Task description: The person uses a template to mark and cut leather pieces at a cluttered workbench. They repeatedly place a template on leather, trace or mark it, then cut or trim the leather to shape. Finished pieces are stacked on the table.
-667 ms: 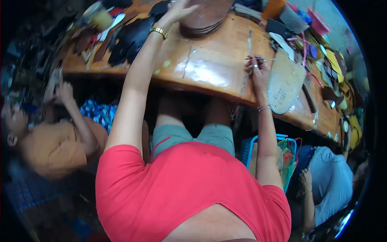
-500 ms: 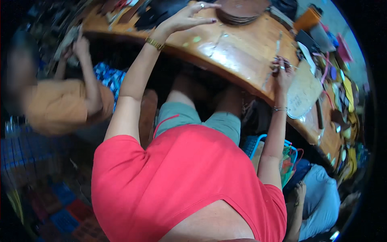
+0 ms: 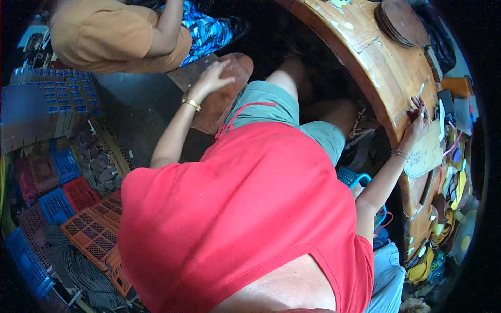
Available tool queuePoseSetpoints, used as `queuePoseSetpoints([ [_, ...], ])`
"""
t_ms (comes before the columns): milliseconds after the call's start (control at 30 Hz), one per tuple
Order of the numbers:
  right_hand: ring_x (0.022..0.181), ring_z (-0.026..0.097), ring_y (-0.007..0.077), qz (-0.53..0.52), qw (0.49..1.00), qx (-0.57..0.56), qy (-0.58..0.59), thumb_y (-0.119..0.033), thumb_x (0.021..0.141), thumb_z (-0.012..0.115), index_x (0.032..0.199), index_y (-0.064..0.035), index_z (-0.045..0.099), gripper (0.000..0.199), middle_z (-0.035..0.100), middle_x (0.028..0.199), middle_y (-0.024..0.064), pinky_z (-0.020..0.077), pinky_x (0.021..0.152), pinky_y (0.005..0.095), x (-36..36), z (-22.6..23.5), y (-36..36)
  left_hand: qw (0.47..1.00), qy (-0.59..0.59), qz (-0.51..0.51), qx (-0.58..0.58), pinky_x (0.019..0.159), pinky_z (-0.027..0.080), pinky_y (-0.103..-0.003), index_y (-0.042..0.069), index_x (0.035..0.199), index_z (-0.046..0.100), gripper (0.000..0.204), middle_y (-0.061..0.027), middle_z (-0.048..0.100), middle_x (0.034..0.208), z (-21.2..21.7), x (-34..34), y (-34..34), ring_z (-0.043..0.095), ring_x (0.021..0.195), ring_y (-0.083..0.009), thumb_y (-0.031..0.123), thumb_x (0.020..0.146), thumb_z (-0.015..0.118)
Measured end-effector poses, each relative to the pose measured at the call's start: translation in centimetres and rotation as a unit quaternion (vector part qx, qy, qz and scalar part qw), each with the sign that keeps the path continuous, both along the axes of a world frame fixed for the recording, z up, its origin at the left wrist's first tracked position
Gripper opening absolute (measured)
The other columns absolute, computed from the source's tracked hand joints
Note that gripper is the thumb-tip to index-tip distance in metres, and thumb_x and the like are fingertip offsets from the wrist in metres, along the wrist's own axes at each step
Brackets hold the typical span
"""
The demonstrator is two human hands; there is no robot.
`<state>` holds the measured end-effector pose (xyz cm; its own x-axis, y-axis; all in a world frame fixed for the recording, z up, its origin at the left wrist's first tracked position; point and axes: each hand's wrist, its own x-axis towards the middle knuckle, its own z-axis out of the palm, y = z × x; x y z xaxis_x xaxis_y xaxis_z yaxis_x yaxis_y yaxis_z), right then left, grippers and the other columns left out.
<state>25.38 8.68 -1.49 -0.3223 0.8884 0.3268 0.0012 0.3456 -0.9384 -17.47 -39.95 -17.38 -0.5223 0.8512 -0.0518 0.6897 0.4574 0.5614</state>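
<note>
My left hand (image 3: 213,82) is held over a brown, round-ended flat surface (image 3: 237,78) beside my thigh, fingers spread and nothing in them. Whether it touches that surface I cannot tell. Far to the right, my right hand (image 3: 417,124) rests at the wooden table (image 3: 381,68). Its fingers are pinched together; a thin item seems to be between them, too small to name. Next to that wrist lies a pale flat template (image 3: 425,151) with a curved edge and markings. A stack of brown rounded leather-like pieces (image 3: 404,23) sits at the table's far end.
A person in an orange-brown shirt (image 3: 115,34) sits at the far left. Stacked cartons (image 3: 57,99), blue crates (image 3: 57,208) and an orange crate (image 3: 94,235) stand on the left. Yellow scraps (image 3: 422,266) crowd the table's right side. A blue basket (image 3: 352,177) is under its edge.
My view has turned left. My left hand has come away from the table, near the leather-like stack, to the brown surface beside my thigh. My right hand stays by the pale template.
</note>
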Motion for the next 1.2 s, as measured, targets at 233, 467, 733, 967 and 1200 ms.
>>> queuePoseSetpoints([
  [233,0.062,0.053,0.0038,-0.004,1.000,0.000,-0.023,-0.025,0.100,0.049,0.119,0.0039,0.059,0.036,0.071,0.100,0.0110,0.0431,0.056,0.0177,-0.2,0.3,-0.4,0.968,0.166,0.094,-0.161,0.098,0.043,-0.052,0.007,0.144,0.032,0.098,-0.0279,0.033,0.143,-2.1,6.6,2.3,0.032,0.132,-0.0461,0.056,0.070,0.073],
  [467,0.063,0.054,0.0058,0.011,1.000,-0.005,-0.010,-0.027,0.099,0.051,0.120,0.0042,0.059,0.038,0.070,0.099,0.0114,0.0450,0.058,0.0191,0.2,0.3,-0.2,0.974,0.163,0.107,-0.112,0.088,0.052,-0.050,0.001,0.137,0.040,0.080,-0.0301,0.035,0.140,-3.6,6.4,3.2,0.043,0.120,-0.0536,0.044,0.076,0.071],
  [733,0.064,0.057,0.0065,0.004,1.000,-0.011,-0.004,-0.025,0.099,0.050,0.118,0.0041,0.060,0.036,0.070,0.099,0.0111,0.0490,0.059,0.0206,0.4,-0.1,0.2,0.997,-0.018,0.070,0.012,0.077,0.049,-0.049,-0.002,0.110,0.060,0.028,-0.0323,0.061,0.086,1.7,2.1,2.5,0.062,0.090,-0.0435,0.011,0.087,0.051],
  [967,0.059,0.056,0.0050,-0.030,1.000,0.002,0.007,-0.018,0.099,0.049,0.118,0.0045,0.060,0.031,0.071,0.096,0.0119,0.0456,0.054,0.0191,-0.2,0.5,-1.3,0.945,-0.252,-0.051,0.201,0.078,0.047,-0.024,0.001,0.114,0.061,0.023,0.0036,0.060,0.090,19.8,-0.9,5.5,0.057,0.086,-0.0068,0.011,0.094,0.058],
  [1200,0.070,0.064,0.0105,0.001,1.000,-0.015,0.018,-0.019,0.100,0.048,0.122,0.0069,0.055,0.035,0.069,0.102,0.0169,0.0520,0.065,0.0218,0.0,1.2,-2.9,0.768,0.083,-0.326,0.545,0.083,0.051,-0.027,-0.005,0.121,0.055,0.033,-0.0145,0.066,0.106,33.2,5.1,20.8,0.064,0.095,-0.0207,-0.006,0.088,0.055],
])
